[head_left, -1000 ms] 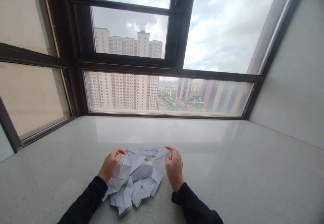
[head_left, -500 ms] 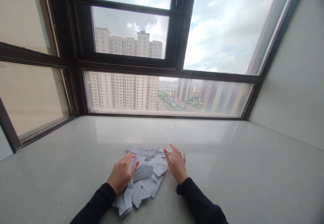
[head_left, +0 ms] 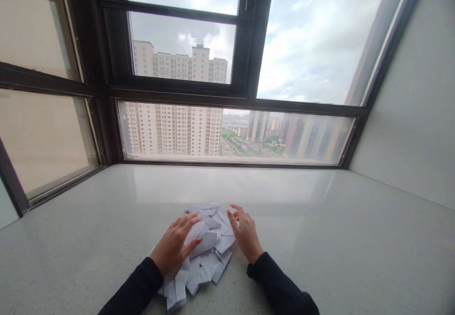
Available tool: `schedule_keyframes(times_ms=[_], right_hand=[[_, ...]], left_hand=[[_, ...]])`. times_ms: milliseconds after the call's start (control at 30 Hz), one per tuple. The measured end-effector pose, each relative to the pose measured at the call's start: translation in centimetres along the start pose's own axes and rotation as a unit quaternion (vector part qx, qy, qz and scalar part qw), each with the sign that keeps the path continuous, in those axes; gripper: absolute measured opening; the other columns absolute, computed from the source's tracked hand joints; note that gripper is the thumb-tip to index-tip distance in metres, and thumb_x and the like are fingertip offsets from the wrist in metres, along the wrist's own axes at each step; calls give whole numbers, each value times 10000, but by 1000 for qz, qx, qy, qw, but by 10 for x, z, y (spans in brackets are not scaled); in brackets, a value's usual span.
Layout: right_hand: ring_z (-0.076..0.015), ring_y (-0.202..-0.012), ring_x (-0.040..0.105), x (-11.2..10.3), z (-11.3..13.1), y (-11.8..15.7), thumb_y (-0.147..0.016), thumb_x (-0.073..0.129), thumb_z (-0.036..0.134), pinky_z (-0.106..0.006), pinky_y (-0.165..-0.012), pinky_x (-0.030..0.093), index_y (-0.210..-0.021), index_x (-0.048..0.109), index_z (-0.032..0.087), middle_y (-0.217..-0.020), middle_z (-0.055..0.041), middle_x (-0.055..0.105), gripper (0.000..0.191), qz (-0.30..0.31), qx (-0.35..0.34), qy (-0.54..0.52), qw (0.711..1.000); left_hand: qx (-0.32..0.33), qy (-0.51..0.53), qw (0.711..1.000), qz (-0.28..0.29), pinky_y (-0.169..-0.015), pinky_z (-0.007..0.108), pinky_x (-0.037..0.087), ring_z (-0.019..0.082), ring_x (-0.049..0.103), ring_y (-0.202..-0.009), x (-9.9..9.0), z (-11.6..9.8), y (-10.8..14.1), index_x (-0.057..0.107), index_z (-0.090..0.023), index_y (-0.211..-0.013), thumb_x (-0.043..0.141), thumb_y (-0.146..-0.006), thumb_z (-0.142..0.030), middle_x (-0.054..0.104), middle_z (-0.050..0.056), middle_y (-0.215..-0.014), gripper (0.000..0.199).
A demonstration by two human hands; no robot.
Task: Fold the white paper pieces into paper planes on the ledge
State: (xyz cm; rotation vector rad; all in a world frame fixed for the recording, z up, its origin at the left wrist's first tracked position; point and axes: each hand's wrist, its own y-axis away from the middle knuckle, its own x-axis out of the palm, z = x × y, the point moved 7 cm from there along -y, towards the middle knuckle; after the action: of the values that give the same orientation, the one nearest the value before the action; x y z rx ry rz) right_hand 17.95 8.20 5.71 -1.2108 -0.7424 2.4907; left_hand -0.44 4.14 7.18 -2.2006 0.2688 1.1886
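Folded papers (head_left: pixel 210 247) lie in a loose, overlapping heap on the windowsill (head_left: pixel 330 239), well apart from its back edge along the window frame (head_left: pixel 234 103) and between its left and right edges. My left hand (head_left: pixel 174 246) spreads over the heap's left side, thumb apart from the fingers; I cannot tell how firmly it touches. My right hand (head_left: pixel 247 233) stands at the heap's right side, thumb and fingers parted, with nothing gripped. I judge the step in hand to be drawing the pieces together. For that, low, cupped palms on both sides and a light, even push inward would serve best, since thin folds may crush or slide out at the far side. Loose corners towards the sill's front would want tucking in gently too.
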Motion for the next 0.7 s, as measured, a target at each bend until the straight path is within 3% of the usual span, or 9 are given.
schedule_keyframes(times_ms=[100,167,233,300,400,500,600,700], right_hand=[[-208,-855,565,9,10,4,-814,361,465,-338,-794,330,-1061,514,189,-879,-75,641,401,43,-41,-18,998],[-180,-732,596,12,18,6,-832,349,437,-360,-859,278,-1024,543,212,-672,-18,656,353,76,-50,-36,995],[-146,-570,587,10,25,7,-858,310,396,-375,-897,229,-953,581,214,-459,38,584,340,85,-53,-52,994],[-126,-502,562,4,31,6,-868,293,373,-370,-897,224,-893,606,203,-413,49,551,357,68,-58,-60,994],[-125,-547,561,-2,32,5,-862,311,380,-348,-858,260,-848,616,198,-551,16,616,356,38,-60,-63,995],[-143,-629,563,0,29,4,-859,328,382,-314,-777,322,-821,615,192,-694,-16,643,347,39,-65,-69,995],[-157,-691,558,3,30,4,-855,344,371,-289,-726,363,-810,611,185,-743,-32,639,329,53,-83,-80,992],[-171,-798,552,2,38,7,-837,384,364,-290,-750,382,-921,588,195,-851,-48,635,278,68,-113,-91,987]], left_hand=[[-21,-12,999,45,-944,464,295,295,339,-1178,8,5,2,427,-231,-1185,583,-642,-446,406,115,-1287,604],[-38,0,997,68,-954,465,277,291,356,-1170,14,6,4,411,-240,-1199,604,-628,-402,421,105,-1279,624],[-47,34,996,62,-965,409,286,244,410,-1140,15,3,4,414,-252,-1194,540,-689,-292,466,76,-1246,522],[-55,83,995,32,-950,342,323,208,457,-1102,10,1,3,456,-253,-1155,459,-732,-224,520,55,-1192,423],[-104,153,982,-29,-873,324,401,214,546,-985,-1,8,1,491,-228,-1102,423,-754,-245,617,67,-1021,355],[-172,236,954,-64,-743,336,471,189,614,-773,-4,21,2,361,-183,-1200,410,-758,-267,643,59,-830,452],[-222,341,911,-67,-661,307,497,155,620,-744,1,33,3,181,-183,-1278,404,-748,-240,621,70,-894,578],[-238,332,908,-93,-676,313,498,172,608,-834,-1,42,3,291,-175,-1227,436,-712,-226,587,101,-998,537]])
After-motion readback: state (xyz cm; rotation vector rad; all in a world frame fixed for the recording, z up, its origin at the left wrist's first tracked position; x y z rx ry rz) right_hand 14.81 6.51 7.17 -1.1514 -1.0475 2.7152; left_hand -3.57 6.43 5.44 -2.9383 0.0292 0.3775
